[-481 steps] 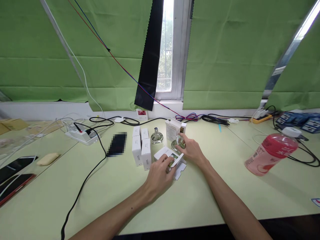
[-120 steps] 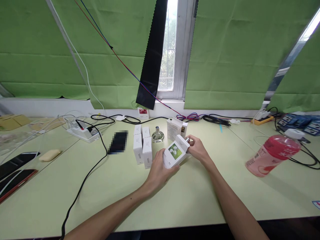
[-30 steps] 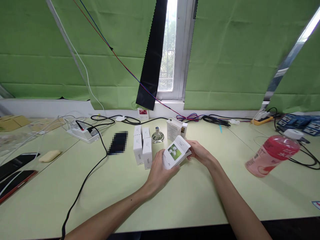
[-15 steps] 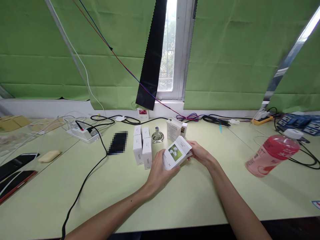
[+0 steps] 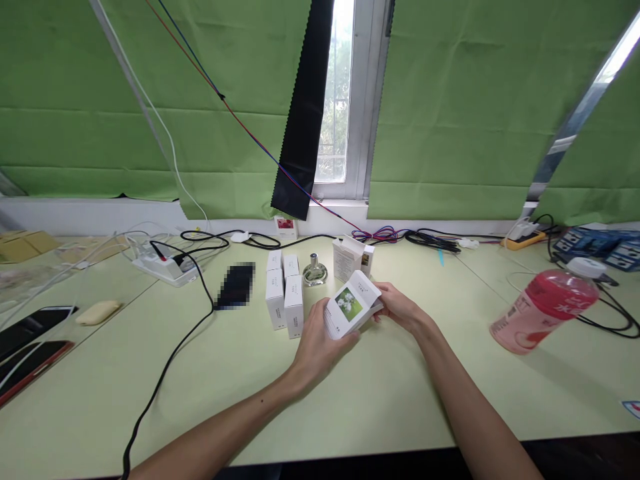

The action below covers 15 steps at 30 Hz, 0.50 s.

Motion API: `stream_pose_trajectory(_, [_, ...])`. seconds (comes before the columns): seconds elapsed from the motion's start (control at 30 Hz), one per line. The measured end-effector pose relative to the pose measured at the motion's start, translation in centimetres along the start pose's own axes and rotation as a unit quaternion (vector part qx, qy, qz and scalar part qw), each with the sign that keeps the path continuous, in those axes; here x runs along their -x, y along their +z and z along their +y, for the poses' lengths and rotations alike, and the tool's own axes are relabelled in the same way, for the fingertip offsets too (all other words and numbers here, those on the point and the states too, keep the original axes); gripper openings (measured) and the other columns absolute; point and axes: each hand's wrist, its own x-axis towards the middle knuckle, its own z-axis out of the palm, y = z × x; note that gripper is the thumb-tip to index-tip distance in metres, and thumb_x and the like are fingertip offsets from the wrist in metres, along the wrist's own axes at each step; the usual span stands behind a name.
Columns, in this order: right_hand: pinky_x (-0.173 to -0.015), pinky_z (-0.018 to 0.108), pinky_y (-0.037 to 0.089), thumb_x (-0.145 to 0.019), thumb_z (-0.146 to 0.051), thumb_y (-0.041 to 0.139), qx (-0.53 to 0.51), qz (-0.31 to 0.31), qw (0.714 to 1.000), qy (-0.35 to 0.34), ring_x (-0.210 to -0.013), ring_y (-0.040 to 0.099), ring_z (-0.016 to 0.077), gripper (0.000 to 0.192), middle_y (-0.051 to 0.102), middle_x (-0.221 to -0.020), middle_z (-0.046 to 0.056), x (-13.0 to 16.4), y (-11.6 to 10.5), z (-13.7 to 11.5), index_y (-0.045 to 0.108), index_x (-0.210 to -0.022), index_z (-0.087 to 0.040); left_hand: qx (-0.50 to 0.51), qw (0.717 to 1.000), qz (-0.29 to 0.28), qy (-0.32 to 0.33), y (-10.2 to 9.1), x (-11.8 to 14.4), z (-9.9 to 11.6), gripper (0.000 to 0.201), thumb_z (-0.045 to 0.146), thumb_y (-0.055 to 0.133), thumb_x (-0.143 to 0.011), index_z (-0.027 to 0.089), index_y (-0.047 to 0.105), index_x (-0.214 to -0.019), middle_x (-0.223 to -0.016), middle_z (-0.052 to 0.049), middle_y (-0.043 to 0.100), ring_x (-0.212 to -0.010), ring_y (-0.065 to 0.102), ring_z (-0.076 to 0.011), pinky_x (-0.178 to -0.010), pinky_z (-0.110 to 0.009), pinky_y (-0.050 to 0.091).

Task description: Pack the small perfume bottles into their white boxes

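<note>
Head view. I see both forearms reaching in from the lower edge and meeting above the middle of the pale green table. The left hand comes up from the lower left, its wrist bent slightly back; its fingers are curled around the lower left end of a small white carton, thumb on the near face. The right hand comes in from the lower right, its fingers closed on the carton's upper right end. The carton is held clear of the table and tilted, right end higher. Its upper face shows a small green panel with white flowers and lines of print too small for me to read. I cannot tell whether the end flap under the right fingers is fully shut.

Just left of the hands stand four upright white boxes in a tight block. Behind them sits a small glass bottle, and beside it an opened white box. A pink bottle leans well apart on the right.
</note>
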Motion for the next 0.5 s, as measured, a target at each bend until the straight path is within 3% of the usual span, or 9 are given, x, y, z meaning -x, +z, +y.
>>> stream_pose_trajectory(0.5, [-0.047,0.025,0.044,-0.063,-0.027,0.060,0.002,0.000,1.000,0.015,-0.054,0.056,0.0131,0.016,0.069,-0.070,0.003,0.18,0.43,-0.37,0.068,-0.072,-0.017,-0.006,1.000,-0.009,0.004,-0.06,0.02,0.09,0.056,0.034,0.079,-0.071,0.021,0.054,-0.120,-0.117,-0.008,0.065,-0.110,0.061,-0.0297,-0.081,-0.037,0.051])
